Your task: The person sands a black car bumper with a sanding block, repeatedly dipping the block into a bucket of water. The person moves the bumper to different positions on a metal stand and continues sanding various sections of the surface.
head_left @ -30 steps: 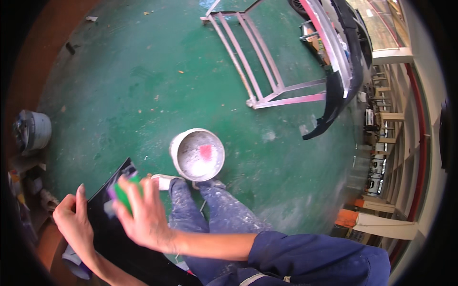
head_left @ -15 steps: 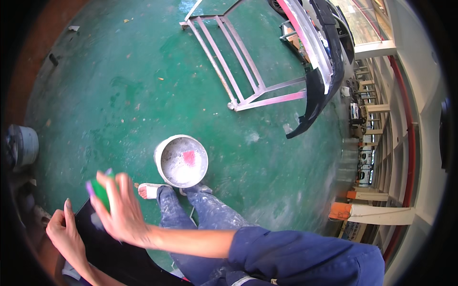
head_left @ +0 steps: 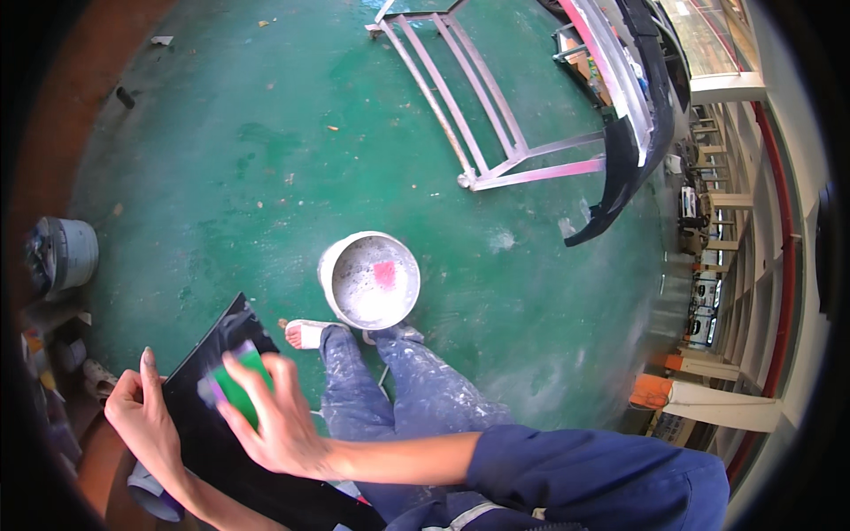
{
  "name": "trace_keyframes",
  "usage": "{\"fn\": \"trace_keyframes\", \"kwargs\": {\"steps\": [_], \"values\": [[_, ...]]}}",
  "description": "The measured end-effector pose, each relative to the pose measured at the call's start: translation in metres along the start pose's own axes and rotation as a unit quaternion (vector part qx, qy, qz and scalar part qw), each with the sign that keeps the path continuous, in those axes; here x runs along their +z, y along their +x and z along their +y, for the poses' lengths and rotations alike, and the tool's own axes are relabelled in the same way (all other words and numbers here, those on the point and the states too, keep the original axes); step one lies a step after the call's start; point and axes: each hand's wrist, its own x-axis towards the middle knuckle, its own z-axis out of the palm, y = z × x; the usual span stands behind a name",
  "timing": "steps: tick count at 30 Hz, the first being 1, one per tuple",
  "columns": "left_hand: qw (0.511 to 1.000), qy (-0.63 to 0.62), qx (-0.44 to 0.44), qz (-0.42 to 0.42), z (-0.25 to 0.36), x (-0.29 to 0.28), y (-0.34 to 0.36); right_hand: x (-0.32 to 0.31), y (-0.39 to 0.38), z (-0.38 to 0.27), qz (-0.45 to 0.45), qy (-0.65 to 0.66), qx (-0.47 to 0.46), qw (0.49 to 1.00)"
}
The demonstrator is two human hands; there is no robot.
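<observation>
My right hand (head_left: 279, 420) grips a green sanding block (head_left: 245, 382) with purple along its edge, somewhat blurred. The block lies on a glossy black panel (head_left: 208, 460), probably a car body part, that slants up from the lower edge to a pointed far corner. A wet grey smear surrounds the block on the panel. At the panel's left edge, my left hand (head_left: 146, 420) is closed with its fingers curled and the thumb sticking up; it seems to hold that edge, though the contact is partly hidden.
A white bucket (head_left: 325, 274) with cloudy grey-white contents and a pink piece stands just beyond my feet. Farther off are a metal frame stand (head_left: 453, 111) and a black car bumper (head_left: 611, 190). Another bucket (head_left: 78, 252) stands at the left, with clutter below it.
The view has shifted, so the surroundings sit farther right. My right hand has brought the sanding block down and right over the panel, whose far corner now shows. My left hand stays at the edge.
</observation>
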Motion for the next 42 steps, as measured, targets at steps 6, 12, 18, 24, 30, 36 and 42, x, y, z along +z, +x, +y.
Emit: {"fn": "trace_keyframes", "kwargs": {"steps": [6, 12, 18, 24, 30, 36, 42], "values": [[1.0, 0.001, -0.014, 0.019, 0.024, -0.004, -0.007, 0.01, 0.074, 0.017, 0.011, 0.029, -0.005, 1.0], [0.997, -0.067, -0.042, 0.022, 0.022, -0.006, -0.007, -0.022, -0.007, 0.019, -0.07, -0.005, -0.078, 0.994], [0.998, -0.005, -0.059, 0.0, 0.027, -0.005, -0.007, 0.0, 0.043, 0.026, -0.019, -0.023, -0.078, 0.997], [0.999, -0.013, -0.027, 0.011, 0.024, -0.003, -0.004, -0.013, 0.046, 0.031, -0.061, -0.008, -0.108, 0.992], [0.988, -0.138, -0.064, 0.019, 0.016, -0.006, -0.004, -0.035, 0.055, 0.06, -0.137, 0.005, -0.27, 0.953], [0.989, -0.118, -0.087, 0.007, 0.019, -0.01, 0.0, -0.01, 0.106, 0.025, -0.214, 0.018, -0.396, 0.893], [0.992, -0.108, -0.063, 0.002, 0.025, -0.019, -0.005, -0.038, 0.115, 0.086, -0.253, -0.005, -0.499, 0.829]]}}
